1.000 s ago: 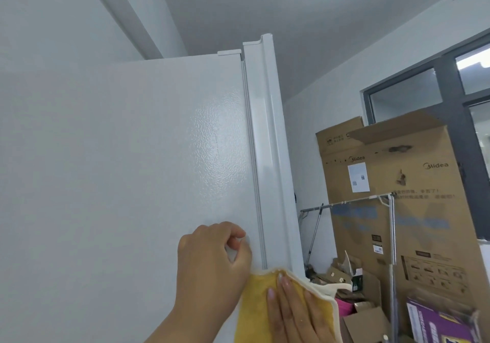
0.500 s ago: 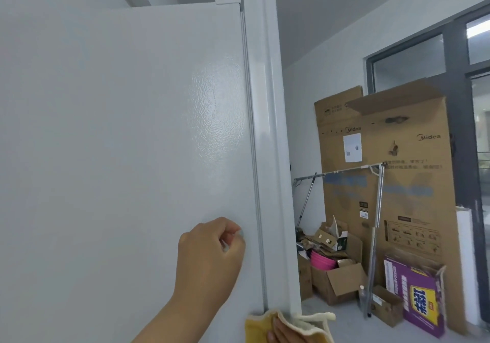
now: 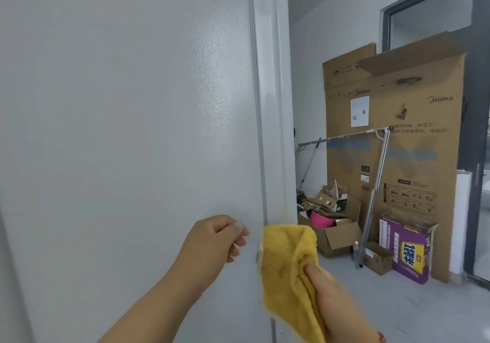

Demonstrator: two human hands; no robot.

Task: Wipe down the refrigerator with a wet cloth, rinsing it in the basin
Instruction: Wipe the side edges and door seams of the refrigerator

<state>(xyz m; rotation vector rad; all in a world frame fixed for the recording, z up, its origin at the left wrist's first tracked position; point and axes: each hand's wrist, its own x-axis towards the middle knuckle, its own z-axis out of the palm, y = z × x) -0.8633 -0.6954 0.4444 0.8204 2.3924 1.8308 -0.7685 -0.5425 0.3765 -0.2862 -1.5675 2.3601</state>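
Observation:
The white refrigerator [image 3: 127, 119] fills the left half of the view, its side panel facing me and its door edge [image 3: 275, 103] running down the middle. My right hand [image 3: 328, 297] grips a yellow cloth [image 3: 286, 271] draped over it, held against the lower part of the door edge. My left hand [image 3: 212, 242] is loosely curled, its fingertips close to the side panel just left of the cloth, with nothing in it. No basin is in view.
A tall cardboard appliance box [image 3: 392, 135] leans on the right wall beside a dark door frame [image 3: 474, 130]. A metal drying rack [image 3: 376, 188], open boxes with a pink basin [image 3: 322, 220] and a purple box [image 3: 408, 249] stand on the grey floor.
The view has tilted down, so the fridge top is out of frame. My right hand with the cloth has moved down the door edge and now bunches the cloth instead of pressing it flat.

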